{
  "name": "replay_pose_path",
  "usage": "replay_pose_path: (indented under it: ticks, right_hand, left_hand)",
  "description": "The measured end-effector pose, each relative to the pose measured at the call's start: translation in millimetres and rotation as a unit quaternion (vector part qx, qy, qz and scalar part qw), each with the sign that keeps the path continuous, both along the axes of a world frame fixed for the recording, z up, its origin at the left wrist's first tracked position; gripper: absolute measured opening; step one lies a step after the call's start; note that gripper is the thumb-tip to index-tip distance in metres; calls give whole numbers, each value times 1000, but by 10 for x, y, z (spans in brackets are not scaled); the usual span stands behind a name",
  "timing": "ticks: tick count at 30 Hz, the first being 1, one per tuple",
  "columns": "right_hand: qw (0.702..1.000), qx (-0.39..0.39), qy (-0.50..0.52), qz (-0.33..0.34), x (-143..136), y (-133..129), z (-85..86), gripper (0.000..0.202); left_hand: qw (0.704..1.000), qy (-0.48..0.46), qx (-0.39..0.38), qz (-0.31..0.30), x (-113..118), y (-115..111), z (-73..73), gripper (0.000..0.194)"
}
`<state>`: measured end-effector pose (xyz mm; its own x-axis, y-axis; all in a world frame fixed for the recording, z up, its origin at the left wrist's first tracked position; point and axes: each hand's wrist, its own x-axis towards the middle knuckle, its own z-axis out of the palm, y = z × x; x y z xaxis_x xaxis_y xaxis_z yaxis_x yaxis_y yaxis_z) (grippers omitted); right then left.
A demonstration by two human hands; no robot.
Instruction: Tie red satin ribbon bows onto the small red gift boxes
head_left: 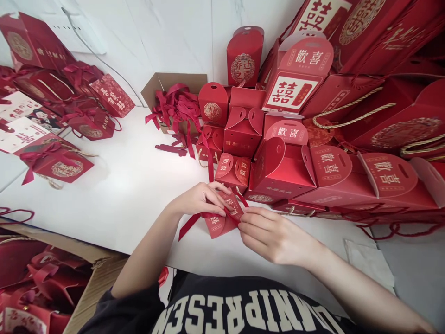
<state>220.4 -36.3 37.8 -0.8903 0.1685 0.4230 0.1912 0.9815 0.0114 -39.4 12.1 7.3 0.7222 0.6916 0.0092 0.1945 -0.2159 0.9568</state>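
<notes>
A small red gift box [219, 228] with gold lettering sits on the white table in front of me. My left hand [201, 200] grips it from the left, thumb and fingers over its top flaps. A dark red ribbon [188, 227] runs across the box, one loose end sticking out on the left below my wrist. At the box's right side, the fingers of my right hand [266, 232] are pinched on the ribbon, part of which shows above the fingertips. Where the ribbon passes under my fingers is hidden.
Rows of red gift boxes [281, 171] stand at the right, close behind my hands. A cardboard box [194, 80] holds tangled red ribbons [177, 104]. Boxes with bows [66, 164] are at the left. A large carton [99, 283] with red boxes stands at lower left.
</notes>
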Motion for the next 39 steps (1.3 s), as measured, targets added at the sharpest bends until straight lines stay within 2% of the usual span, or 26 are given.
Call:
replay_pose_path:
  ticks: [3,6,10,12,14,18,20,22,25,28,30,32,35,39]
  right_hand:
    - [1000,-12,-24,-6,-25,-81,-16,29]
    - [993,-117,-32,-9,-39,-71,8,24]
    - [956,-277,73,-59,-103,66,-22,17]
    - [935,-320,128,-88,-170,150,-108,15]
    - [923,-342,148,-98,-242,219,-214,23]
    - [927,-339,126,-103,-328,282,-337,41]
    - [930,-332,119,-105,-338,277,-331,40]
    - [929,-335,119,-102,-342,261,-310,35]
    - [909,-371,152,-113,-345,243,-294,29]
    - [892,-397,181,-119,-334,253,-301,23]
    - [897,-391,172,-110,-317,273,-309,21]
    - [909,-369,162,-109,-300,295,-318,20]
    - [927,-328,152,-105,-287,315,-337,18]
    - [952,-254,139,-102,-299,314,-341,17]
  left_hand:
    - [1000,3,1,10,14,-19,5,8]
    - [1000,5,14,24,40,-55,20,7]
    - [996,28,67,43,92,-126,90,6]
    - [991,57,105,63,116,-182,152,6]
    - [981,95,142,90,132,-255,219,6]
    - [958,165,197,127,133,-417,296,10]
    - [935,198,259,140,124,-484,280,12]
    - [888,237,363,153,114,-535,228,14]
    - [796,262,519,168,91,-583,120,14]
    - [734,247,607,177,60,-594,27,18]
    - [719,223,636,171,43,-578,-16,24]
    - [717,182,651,172,32,-550,-45,25]
    - [720,136,655,184,25,-514,-79,26]
    - [734,122,643,182,9,-516,-115,27]
